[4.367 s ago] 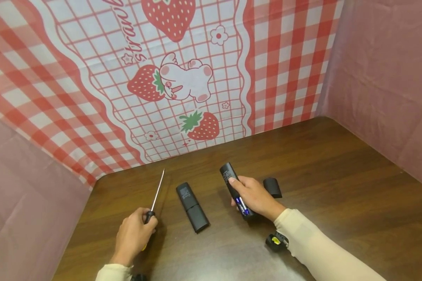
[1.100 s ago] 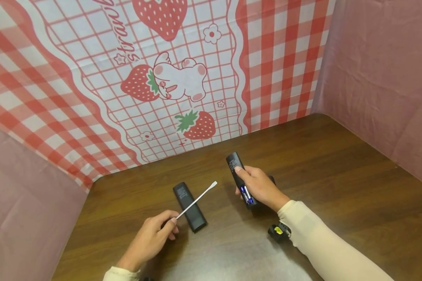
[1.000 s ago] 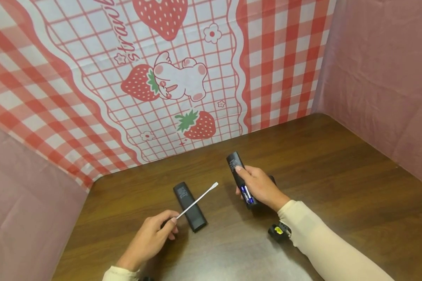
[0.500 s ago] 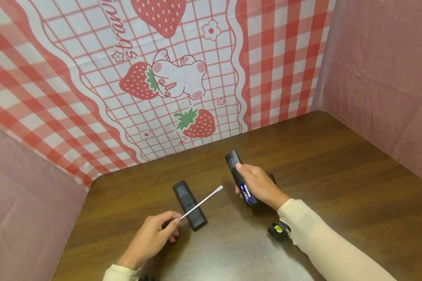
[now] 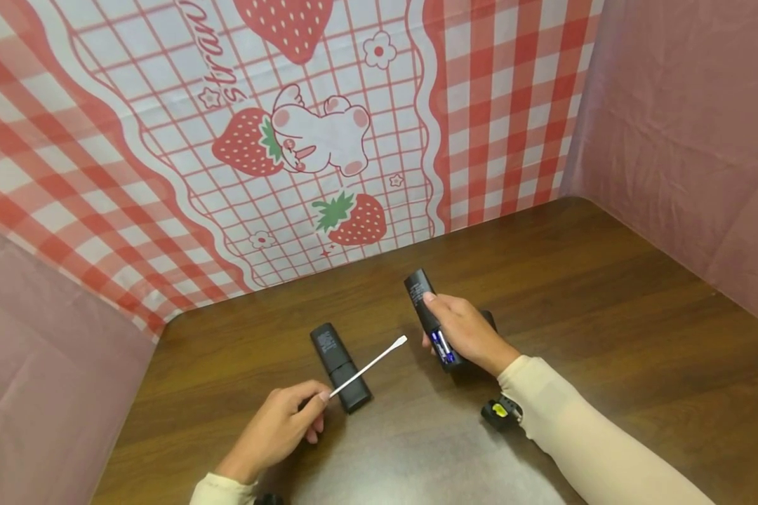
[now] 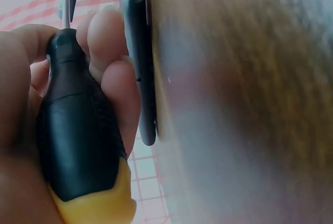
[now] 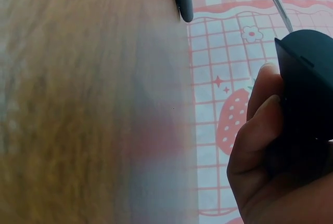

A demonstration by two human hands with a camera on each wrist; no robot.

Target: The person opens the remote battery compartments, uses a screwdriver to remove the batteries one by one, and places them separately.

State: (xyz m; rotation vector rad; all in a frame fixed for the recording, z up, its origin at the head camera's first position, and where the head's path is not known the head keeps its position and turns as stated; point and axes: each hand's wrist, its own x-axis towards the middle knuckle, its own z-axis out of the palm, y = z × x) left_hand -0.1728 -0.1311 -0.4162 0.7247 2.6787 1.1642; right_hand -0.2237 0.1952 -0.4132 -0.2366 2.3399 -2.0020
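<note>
Clock directions as in head view, 12 at top.

Left hand (image 5: pixel 284 424): fingers curled round the screwdriver (image 5: pixel 369 366). Left wrist view shows its handle, black with a yellow butt, lying in the hand, thumb and fingers close to the shaft. Shaft points to 2 o'clock, flat blade at its end.

Right hand (image 5: pixel 464 333): fingers wrapped round a black remote (image 5: pixel 419 282), thumb on its back near the printed text. Long axis runs 11 to 5 o'clock; the battery bay at the 5 o'clock end is uncovered, blue-and-silver batteries (image 5: pixel 442 346) visible inside. Screwdriver tip is near the bay, at its 9 o'clock, not touching.

Second remote (image 5: pixel 329 346) lies flat on the desk (image 5: pixel 606 294), between the two hands, also aligned 11 to 5 o'clock. Text at its 11 o'clock end, seam across the back. The screwdriver shaft passes over its lower half; wrist views show the two apart.

Black piece (image 5: pixel 489 320) just beside the right hand, at its 2 o'clock, mostly hidden; form cannot be told.

Surroundings: red-and-white strawberry-print cloth (image 5: pixel 316 140) toward 11 o'clock; plain pink cloth on the 8 and 2 o'clock sides. Both sleeves cream.
</note>
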